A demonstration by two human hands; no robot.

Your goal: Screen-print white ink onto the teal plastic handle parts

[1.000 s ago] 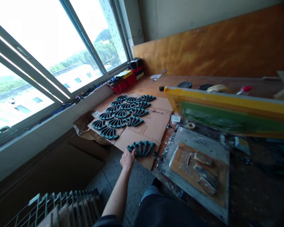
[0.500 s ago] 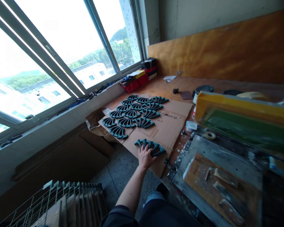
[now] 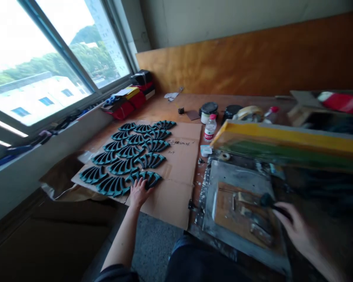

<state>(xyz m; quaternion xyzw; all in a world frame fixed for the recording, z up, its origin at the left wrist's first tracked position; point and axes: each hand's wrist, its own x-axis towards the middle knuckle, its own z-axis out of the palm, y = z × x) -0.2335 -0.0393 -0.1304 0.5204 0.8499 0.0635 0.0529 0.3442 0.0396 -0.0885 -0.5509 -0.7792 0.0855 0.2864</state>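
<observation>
Several dark green, ribbed, fan-shaped pieces point(image 3: 124, 166) lie in rows on a cardboard sheet point(image 3: 179, 188). At the near end of the rows, my left hand point(image 3: 139, 192) grips one fan-shaped piece point(image 3: 152, 179), its fingers over the ribs. That piece sits against its neighbour. On the right, my right hand point(image 3: 295, 225) is blurred but closed round a short dark tool point(image 3: 269, 201) with a rounded end. The tool is above a stained wooden board point(image 3: 226, 207) bearing several worn strips and blocks; its exact kind is unclear.
A yellow-edged frame point(image 3: 253, 131) with a green panel slopes over the bench at right. Near the cardboard stand a clear bottle point(image 3: 210, 129), a dark-lidded jar point(image 3: 208, 111) and a tape roll point(image 3: 224, 156). Red boxes point(image 3: 129, 103) are stacked by the window.
My left hand has brought the fan-shaped piece from the front of the cardboard over to the rows. My right hand has come into view with the dark tool. The view has turned right.
</observation>
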